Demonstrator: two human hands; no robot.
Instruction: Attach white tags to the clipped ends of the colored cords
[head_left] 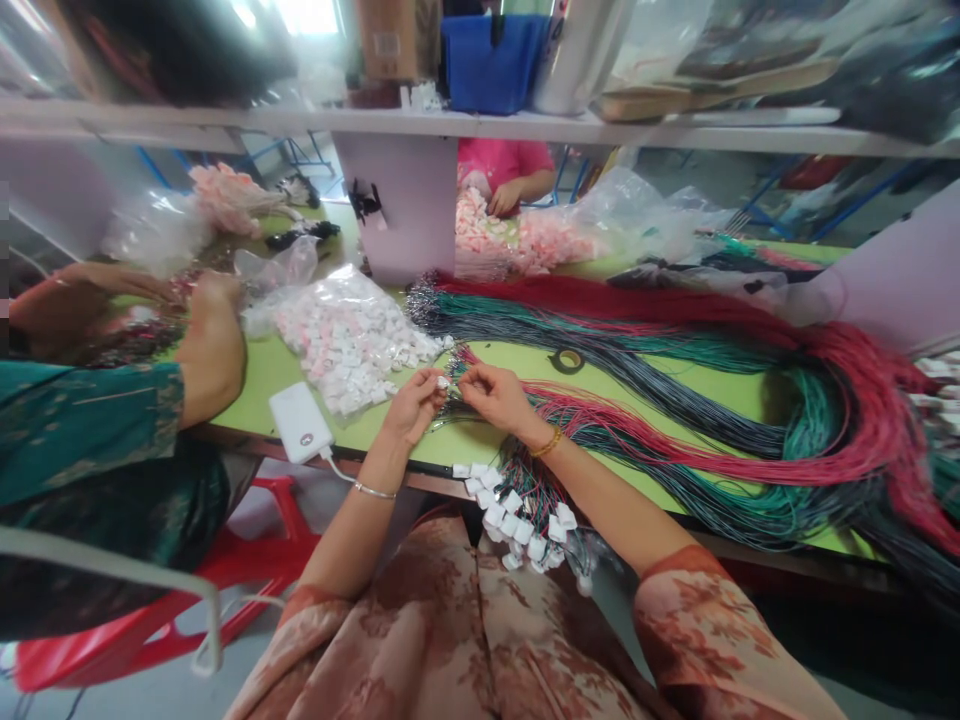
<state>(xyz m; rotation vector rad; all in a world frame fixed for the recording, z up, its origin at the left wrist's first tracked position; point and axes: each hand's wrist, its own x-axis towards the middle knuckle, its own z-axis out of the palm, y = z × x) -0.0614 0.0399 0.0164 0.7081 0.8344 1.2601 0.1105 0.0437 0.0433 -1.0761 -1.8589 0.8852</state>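
Note:
My left hand (pixel 417 406) pinches a small white plastic connector (pixel 443 383) between thumb and fingertips. Close to its right side, my right hand (pixel 496 396) is closed in a pinch on a thin wire, whose tip is too small to see clearly. Beneath and beside my right hand lies a bundle of red, green and black wires (pixel 660 445) with bare metal terminals at the left end. Wires fitted with white connectors (pixel 510 522) hang over the table's front edge. A clear bag of loose white connectors (pixel 337 340) lies open beyond my left hand.
A white power bank (pixel 300 424) with a cable sits at the table edge. A black tape roll (pixel 567 361) lies among long wire bundles (pixel 675 300). At left, a co-worker's arm (pixel 214 345) rests near a red stool (pixel 255 550). Another person (pixel 510 165) works opposite, below a shelf (pixel 525 124).

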